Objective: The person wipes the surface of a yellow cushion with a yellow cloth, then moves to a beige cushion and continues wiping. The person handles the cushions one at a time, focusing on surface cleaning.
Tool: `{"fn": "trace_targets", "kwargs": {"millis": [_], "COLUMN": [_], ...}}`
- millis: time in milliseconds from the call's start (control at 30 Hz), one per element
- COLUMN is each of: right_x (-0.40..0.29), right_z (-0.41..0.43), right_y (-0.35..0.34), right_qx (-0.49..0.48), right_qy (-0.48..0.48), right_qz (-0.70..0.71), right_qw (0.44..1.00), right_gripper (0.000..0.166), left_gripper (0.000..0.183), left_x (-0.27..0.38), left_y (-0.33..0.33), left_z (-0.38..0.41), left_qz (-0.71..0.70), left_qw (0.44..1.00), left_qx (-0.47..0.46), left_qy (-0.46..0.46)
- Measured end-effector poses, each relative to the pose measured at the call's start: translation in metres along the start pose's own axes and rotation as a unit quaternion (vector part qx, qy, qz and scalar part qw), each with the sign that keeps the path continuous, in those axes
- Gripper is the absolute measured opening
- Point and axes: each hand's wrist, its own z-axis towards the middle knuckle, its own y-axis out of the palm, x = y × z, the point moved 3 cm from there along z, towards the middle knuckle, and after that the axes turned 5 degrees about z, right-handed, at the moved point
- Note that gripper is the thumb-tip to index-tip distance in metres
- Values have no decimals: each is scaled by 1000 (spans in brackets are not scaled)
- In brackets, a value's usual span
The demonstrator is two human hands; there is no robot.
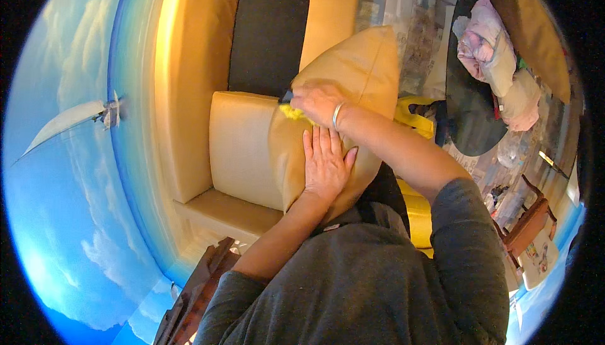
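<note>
A large tan leather-like cushion (364, 66) stands tilted in front of me, its lower end close to my body. My left hand (326, 163) lies flat on its face, fingers stretched and holding nothing. Just above it, my right hand (319, 101), with a bracelet at the wrist, grips a bright yellow cloth-like piece (293, 112) against the cushion near its left edge. A small dark part shows beside those fingers; I cannot tell what it is. The right fingertips are partly hidden and slightly blurred.
Behind the cushion is a tan sofa (246, 144) with a black section (269, 28). Bundled pale fabric (487, 42) rests on a dark oval surface (472, 127) at right. A yellow seat (418, 208) and a brown chair (527, 226) stand on the right. A sea mural (85, 170) covers the left wall.
</note>
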Motion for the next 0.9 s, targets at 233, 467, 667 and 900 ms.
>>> {"fn": "trace_targets", "kwargs": {"millis": [233,467,667,900], "right_x": [9,16,24,-25], "right_z": [-12,-89,-95,-112], "right_y": [-88,-34,-75,-18], "right_qx": [111,100,262,243], "right_qy": [108,58,226,64], "right_qz": [-17,-52,6,29], "right_qw": [988,992,938,967], "right_gripper": [15,10,17,15], "left_gripper": [86,88,90,88], "left_x": [-9,-11,-16,-22], "left_y": [-3,-4,1,-6], "left_z": [-5,-2,2,2], "left_qz": [0,0,-11,14], "left_qw": [996,996,993,998], "left_qx": [88,91,112,59], "left_qy": [-10,6,14,17]}}
